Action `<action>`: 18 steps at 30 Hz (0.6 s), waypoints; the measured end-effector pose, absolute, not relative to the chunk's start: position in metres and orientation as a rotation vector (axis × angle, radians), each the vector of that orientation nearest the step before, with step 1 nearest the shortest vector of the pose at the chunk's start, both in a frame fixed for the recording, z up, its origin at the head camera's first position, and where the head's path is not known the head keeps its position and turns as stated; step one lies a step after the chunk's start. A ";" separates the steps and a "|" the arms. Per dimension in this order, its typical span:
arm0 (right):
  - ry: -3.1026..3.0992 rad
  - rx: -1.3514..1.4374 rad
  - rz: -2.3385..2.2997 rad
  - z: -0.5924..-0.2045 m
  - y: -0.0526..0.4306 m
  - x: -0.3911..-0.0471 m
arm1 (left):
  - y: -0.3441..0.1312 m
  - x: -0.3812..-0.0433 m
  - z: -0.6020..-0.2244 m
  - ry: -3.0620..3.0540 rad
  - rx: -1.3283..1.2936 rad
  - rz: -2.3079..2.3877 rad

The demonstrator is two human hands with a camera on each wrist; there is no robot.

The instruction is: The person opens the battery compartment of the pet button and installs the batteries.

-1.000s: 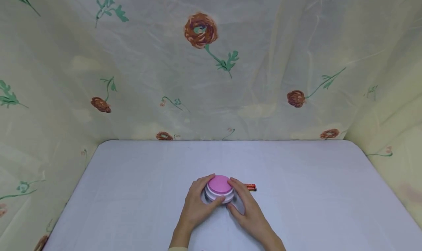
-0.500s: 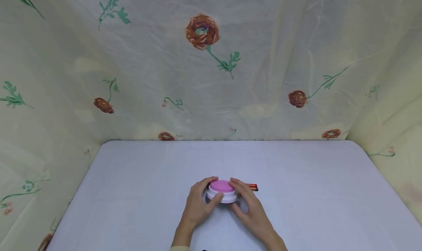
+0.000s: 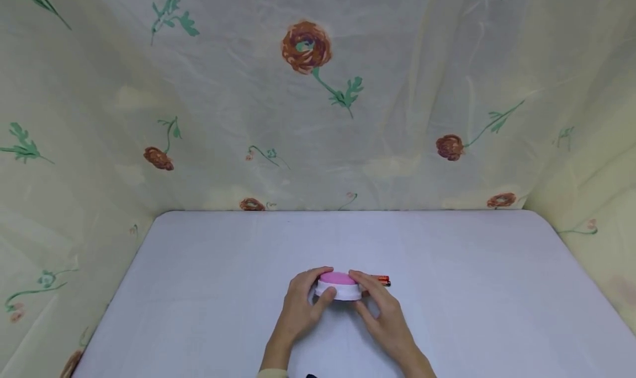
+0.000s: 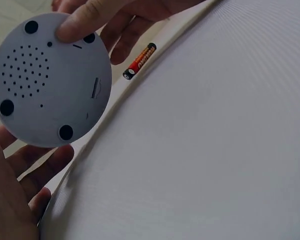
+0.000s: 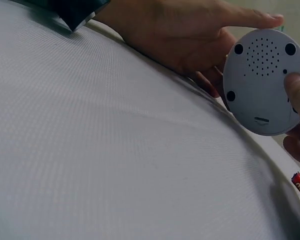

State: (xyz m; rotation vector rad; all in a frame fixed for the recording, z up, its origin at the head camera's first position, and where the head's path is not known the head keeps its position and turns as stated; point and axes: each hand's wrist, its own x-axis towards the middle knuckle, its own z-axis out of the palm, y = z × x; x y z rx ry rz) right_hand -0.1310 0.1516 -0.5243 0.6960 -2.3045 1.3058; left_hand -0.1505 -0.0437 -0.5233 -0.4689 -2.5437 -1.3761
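Observation:
Both hands hold a round sound button (image 3: 339, 291) with a pink top and white body, above the white table. It is tilted, pink top facing away. In the left wrist view, the underside of the sound button (image 4: 50, 95) shows dark round feet, a patch of small holes and slots. My left hand (image 3: 300, 306) grips its left side, thumb on the white rim. On the right side my right hand (image 3: 387, 317) grips it, fingers at the top edge; in the right wrist view the right thumb (image 5: 299, 90) lies on the underside.
Red and black batteries (image 3: 382, 280) lie on the white table (image 3: 223, 267) just beyond the right hand. A flower-printed cloth (image 3: 387, 80) hangs behind the table and along both sides. A small dark thing (image 3: 311, 376) shows at the bottom edge of the head view.
The sound button has tilted further away, so its pink top looks narrower and more of the white side shows. Both hands have kept their hold, shifting slightly right in the view.

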 end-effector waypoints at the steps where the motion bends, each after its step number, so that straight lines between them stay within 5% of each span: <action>1: -2.298 0.690 1.309 -0.525 0.151 -0.131 | -0.045 -0.151 -0.524 -2.538 -0.485 -1.386; 18: -2.326 0.599 1.325 -0.523 0.152 -0.128 | -0.055 -0.153 -0.525 -2.349 -0.619 -1.866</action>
